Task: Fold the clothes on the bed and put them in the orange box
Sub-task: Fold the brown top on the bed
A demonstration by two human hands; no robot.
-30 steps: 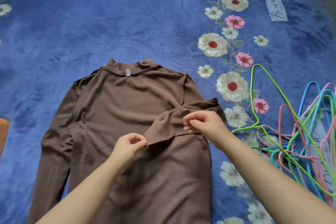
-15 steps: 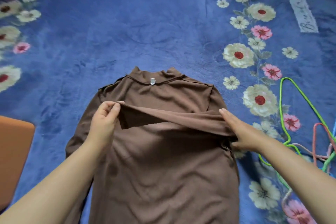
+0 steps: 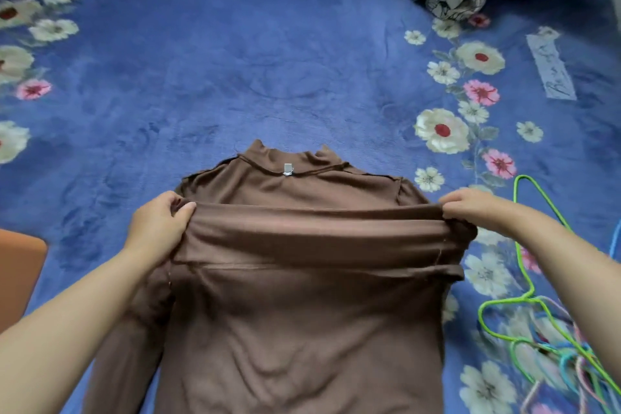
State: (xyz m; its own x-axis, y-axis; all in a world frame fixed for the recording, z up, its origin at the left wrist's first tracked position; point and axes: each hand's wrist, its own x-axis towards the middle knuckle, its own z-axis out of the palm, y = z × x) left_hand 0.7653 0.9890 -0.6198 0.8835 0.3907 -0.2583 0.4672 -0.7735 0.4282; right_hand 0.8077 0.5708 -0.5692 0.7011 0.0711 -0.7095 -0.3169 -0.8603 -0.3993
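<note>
Brown top (image 3: pixel 302 329) lies collar-away on the bed (image 3: pixel 235 77); its folded sleeve (image 3: pixel 316 225) runs crosswise, left hand (image 3: pixel 158 225) and right hand (image 3: pixel 477 208) each pinching one end, orange box (image 3: pixel 16 276) nearer the left.

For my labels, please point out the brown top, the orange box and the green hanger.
brown top (image 3: pixel 302 329), head view, front panel.
orange box (image 3: pixel 16 279), head view, visible corner.
green hanger (image 3: pixel 524 247), head view, long wire.
</note>
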